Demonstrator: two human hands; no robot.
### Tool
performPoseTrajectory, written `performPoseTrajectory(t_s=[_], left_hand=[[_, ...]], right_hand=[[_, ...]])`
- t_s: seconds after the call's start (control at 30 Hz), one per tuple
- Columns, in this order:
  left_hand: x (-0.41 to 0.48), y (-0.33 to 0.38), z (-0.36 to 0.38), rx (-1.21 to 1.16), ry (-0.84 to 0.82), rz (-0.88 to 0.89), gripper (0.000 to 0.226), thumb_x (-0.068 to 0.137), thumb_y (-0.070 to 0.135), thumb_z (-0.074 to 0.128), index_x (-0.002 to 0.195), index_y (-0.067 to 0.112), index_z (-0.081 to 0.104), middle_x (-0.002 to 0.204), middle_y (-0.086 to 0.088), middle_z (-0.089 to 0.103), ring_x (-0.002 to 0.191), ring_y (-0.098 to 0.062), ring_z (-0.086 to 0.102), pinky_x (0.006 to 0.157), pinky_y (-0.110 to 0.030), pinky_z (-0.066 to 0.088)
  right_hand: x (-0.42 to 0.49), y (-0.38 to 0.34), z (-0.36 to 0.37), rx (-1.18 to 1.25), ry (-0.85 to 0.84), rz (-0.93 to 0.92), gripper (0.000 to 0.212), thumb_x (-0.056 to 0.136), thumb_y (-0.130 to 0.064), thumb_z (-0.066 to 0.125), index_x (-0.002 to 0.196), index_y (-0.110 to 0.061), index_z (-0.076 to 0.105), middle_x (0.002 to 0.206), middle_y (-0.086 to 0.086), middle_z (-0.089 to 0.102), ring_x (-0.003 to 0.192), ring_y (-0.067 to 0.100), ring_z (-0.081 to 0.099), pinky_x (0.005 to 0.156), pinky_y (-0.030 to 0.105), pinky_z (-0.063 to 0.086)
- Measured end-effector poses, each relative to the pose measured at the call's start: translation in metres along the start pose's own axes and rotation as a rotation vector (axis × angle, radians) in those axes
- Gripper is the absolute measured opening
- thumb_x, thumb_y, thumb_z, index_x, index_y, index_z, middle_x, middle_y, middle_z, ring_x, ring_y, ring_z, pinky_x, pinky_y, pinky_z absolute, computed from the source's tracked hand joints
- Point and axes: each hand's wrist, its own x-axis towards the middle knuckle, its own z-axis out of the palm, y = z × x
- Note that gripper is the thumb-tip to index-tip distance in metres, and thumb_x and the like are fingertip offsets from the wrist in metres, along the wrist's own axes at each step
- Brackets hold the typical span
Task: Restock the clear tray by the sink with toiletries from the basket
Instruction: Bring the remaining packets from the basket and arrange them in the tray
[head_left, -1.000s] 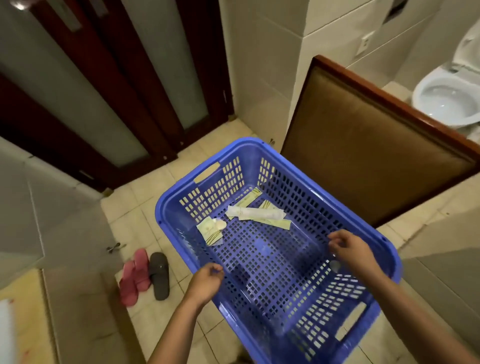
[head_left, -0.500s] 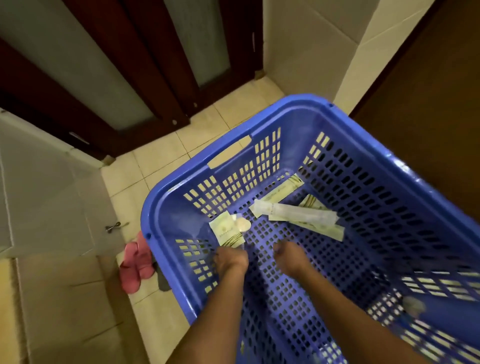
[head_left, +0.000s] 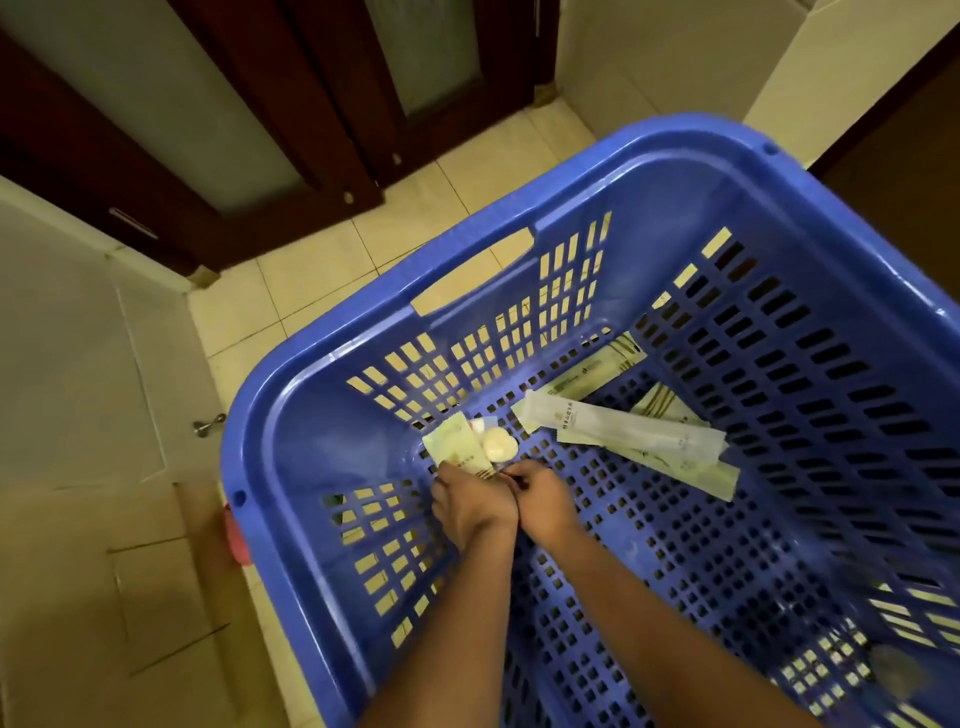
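The left hand (head_left: 470, 506) has its grip curled narrow over the near end of a small green sachet (head_left: 456, 446), apparently pinching it, though the fingertips are hidden under the knuckles. The right hand (head_left: 544, 501) sits touching it on the right, fingers also curled. Whether that grip holds anything I cannot tell. Both work at the same spot, likely because the flat packet lies tight against the slotted floor of the basket (head_left: 322, 358) and one hand is needed to lift an edge for the other.

A round white piece (head_left: 500, 445) rests against the sachet's far right side. Further right, well apart from the hands, a long white packet (head_left: 623, 428) lies across other pale sachets (head_left: 597, 375) in the far corner. These toiletries remain to be gathered. They lie loose and scattered, so each needs its own pick.

The blue basket fills the right and near part of the view, above a floor of cream tiles (head_left: 311, 291). Dark wooden doors (head_left: 311, 104) with frosted panes close the far side. Something pink (head_left: 236, 535) shows at the basket's left edge. Neither the clear tray nor the sink is in view, so the restocking itself is not yet begun.
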Motion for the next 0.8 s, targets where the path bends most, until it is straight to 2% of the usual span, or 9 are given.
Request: performPoseTrajectory(t_s=[0.1,0.17,0.2,0.27,0.33,0.43,0.53,0.67,0.8], left_hand=[[-0.001,-0.006,-0.002,-0.037,0.005,-0.004,0.045,0.091,0.014,0.045,0.135,0.020,0.040,0.140,-0.016,0.036,0.124,-0.038,0.040,0.098,-0.044,0.038],[-0.002,-0.006,-0.001,-0.077,0.003,-0.018,0.045,0.090,0.011,0.045,0.134,0.023,0.044,0.139,-0.016,0.037,0.121,-0.038,0.043,0.096,-0.043,0.041],[-0.002,-0.006,0.000,-0.096,0.005,-0.021,0.046,0.089,0.009,0.046,0.134,0.022,0.043,0.138,-0.016,0.037,0.120,-0.038,0.044,0.095,-0.043,0.043],[-0.002,-0.005,0.002,-0.135,0.015,-0.032,0.050,0.088,0.006,0.049,0.136,0.016,0.039,0.138,-0.017,0.038,0.120,-0.040,0.045,0.094,-0.046,0.045],[-0.002,-0.006,0.002,-0.159,0.028,-0.046,0.052,0.087,0.008,0.056,0.135,0.008,0.036,0.139,-0.019,0.039,0.122,-0.041,0.044,0.098,-0.049,0.043],[-0.001,-0.005,0.000,-0.149,0.044,-0.086,0.059,0.082,0.018,0.069,0.131,0.003,0.038,0.139,-0.020,0.039,0.123,-0.041,0.044,0.096,-0.049,0.042],[0.001,-0.005,0.000,-0.127,0.035,-0.106,0.058,0.083,0.026,0.068,0.129,0.003,0.040,0.138,-0.019,0.039,0.122,-0.039,0.044,0.092,-0.046,0.043],[0.005,-0.005,0.005,-0.082,0.037,-0.108,0.063,0.080,0.032,0.071,0.128,0.002,0.042,0.137,-0.021,0.040,0.123,-0.038,0.043,0.093,-0.045,0.042],[0.010,-0.004,0.009,-0.083,0.057,-0.110,0.067,0.075,0.030,0.077,0.124,-0.001,0.042,0.132,-0.023,0.047,0.117,-0.041,0.049,0.091,-0.048,0.046]], right_hand=[[0.001,0.000,0.001,0.033,-0.003,-0.026,0.020,0.094,-0.015,0.054,0.102,-0.001,0.066,0.101,0.020,0.068,0.090,0.032,0.062,0.080,0.038,0.050],[0.001,0.001,-0.002,0.015,-0.001,-0.051,0.021,0.093,-0.014,0.054,0.093,0.003,0.066,0.089,0.026,0.066,0.072,0.029,0.057,0.062,0.034,0.043],[-0.001,0.001,-0.004,0.016,0.006,-0.054,0.021,0.093,-0.014,0.054,0.087,0.004,0.064,0.082,0.027,0.063,0.066,0.026,0.051,0.059,0.031,0.037],[-0.005,0.001,-0.015,0.069,0.035,-0.057,0.026,0.093,-0.014,0.053,0.070,-0.001,0.052,0.069,0.025,0.049,0.061,0.023,0.042,0.059,0.031,0.032],[-0.013,0.002,-0.032,0.195,0.094,-0.063,0.034,0.094,-0.014,0.053,0.064,-0.006,0.040,0.065,0.018,0.041,0.062,0.023,0.042,0.063,0.034,0.034],[-0.030,0.011,-0.064,0.377,0.202,-0.041,0.032,0.095,-0.019,0.053,0.066,-0.008,0.043,0.066,0.017,0.043,0.064,0.024,0.046,0.063,0.037,0.041],[-0.037,0.025,-0.087,0.524,0.279,0.030,0.025,0.095,-0.015,0.053,0.073,-0.003,0.050,0.069,0.018,0.048,0.068,0.027,0.050,0.070,0.043,0.046],[-0.043,0.039,-0.099,0.525,0.267,0.072,0.034,0.094,-0.012,0.054,0.060,-0.007,0.047,0.059,0.011,0.047,0.059,0.024,0.048,0.060,0.031,0.041],[-0.038,0.051,-0.096,0.487,0.205,0.147,0.023,0.092,-0.010,0.057,0.069,-0.008,0.054,0.072,0.018,0.056,0.066,0.028,0.052,0.069,0.042,0.049]])
